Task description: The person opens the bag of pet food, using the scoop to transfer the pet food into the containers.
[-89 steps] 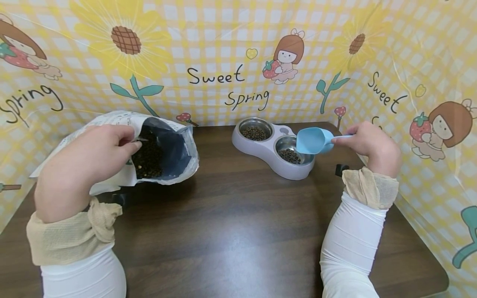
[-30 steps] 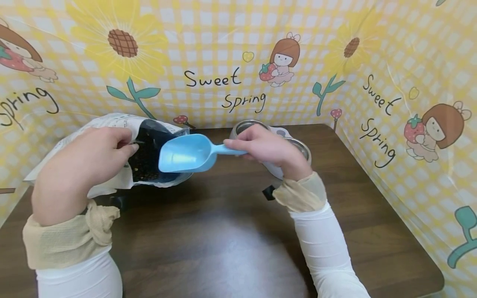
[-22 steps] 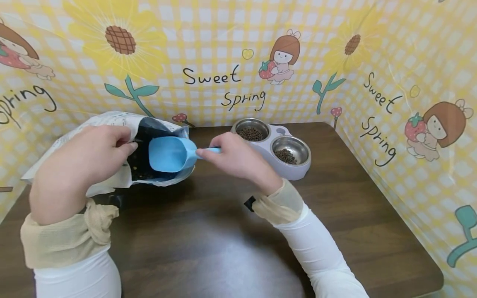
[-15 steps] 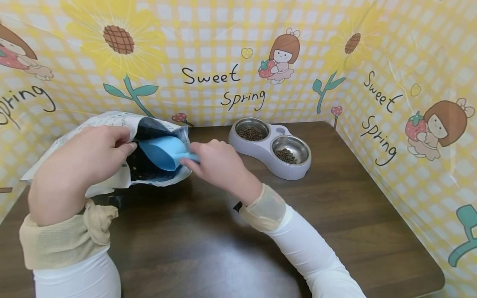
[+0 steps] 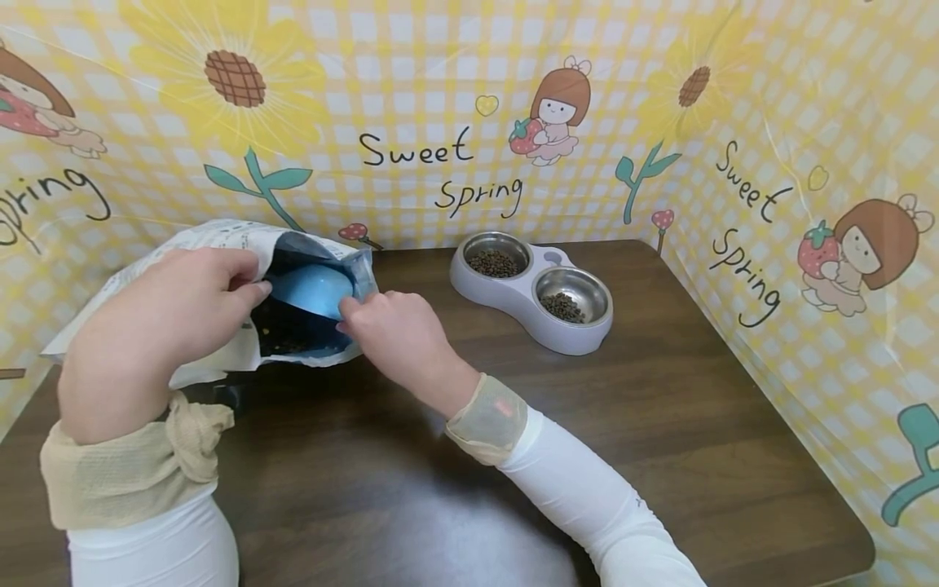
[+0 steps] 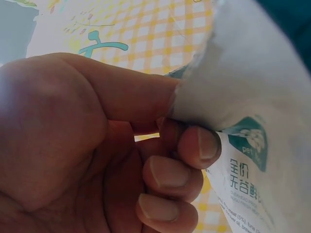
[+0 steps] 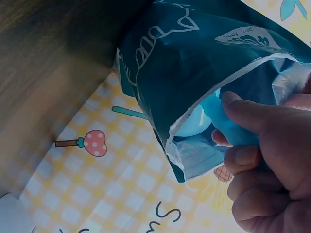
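Note:
A pet food bag (image 5: 220, 236), white and foil-lined, lies on its side with its mouth toward the right and dark kibble (image 5: 282, 330) inside. My left hand (image 5: 165, 318) pinches the edge of its mouth between thumb and fingers, as the left wrist view also shows. In my right hand (image 5: 403, 342) is the handle of a blue scoop (image 5: 315, 289), whose bowl sits inside the bag, tilted with its rounded underside up. From the right wrist view, the thumb and curled fingers wrap the scoop's handle (image 7: 231, 128) at the bag's mouth. What the bowl holds is hidden.
On the brown table (image 5: 660, 424), right of the bag, stands a lilac double feeder (image 5: 506, 293). Both of its steel bowls, the far one (image 5: 495, 236) and the near one (image 5: 594, 289), hold some kibble. A yellow checked cloth (image 5: 425, 81) rises behind the table.
My right hand has carried the scoop leftward from above the near bowl into the bag, then turned it over inside. My left hand keeps its pinch on the bag.

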Demonstrator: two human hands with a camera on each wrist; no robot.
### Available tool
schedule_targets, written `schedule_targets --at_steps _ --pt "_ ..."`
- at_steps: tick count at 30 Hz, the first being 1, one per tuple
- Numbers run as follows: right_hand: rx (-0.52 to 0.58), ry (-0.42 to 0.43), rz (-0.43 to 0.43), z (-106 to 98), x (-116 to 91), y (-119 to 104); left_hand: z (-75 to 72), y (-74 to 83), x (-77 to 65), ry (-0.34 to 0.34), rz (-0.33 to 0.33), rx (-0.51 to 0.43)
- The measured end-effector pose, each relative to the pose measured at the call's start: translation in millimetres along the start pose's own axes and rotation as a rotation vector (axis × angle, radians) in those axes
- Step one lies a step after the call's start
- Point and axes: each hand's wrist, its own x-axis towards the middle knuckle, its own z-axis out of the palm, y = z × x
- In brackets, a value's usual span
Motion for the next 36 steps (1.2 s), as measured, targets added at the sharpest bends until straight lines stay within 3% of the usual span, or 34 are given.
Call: schedule_targets --at_steps 13,25,36 --pt "0.032 -0.064 0.046 10 7 -4 1.7 -1.2 -0.4 -0.023 0.002 -0.016" --pt "0.227 -0.203 0.068 11 11 1 1.6 -1.2 0.1 -0.006 0.015 -0.002" --pt "0.297 -0.228 0.082 9 12 4 0.5 -1.1 0.1 -0.014 0.017 -0.001"
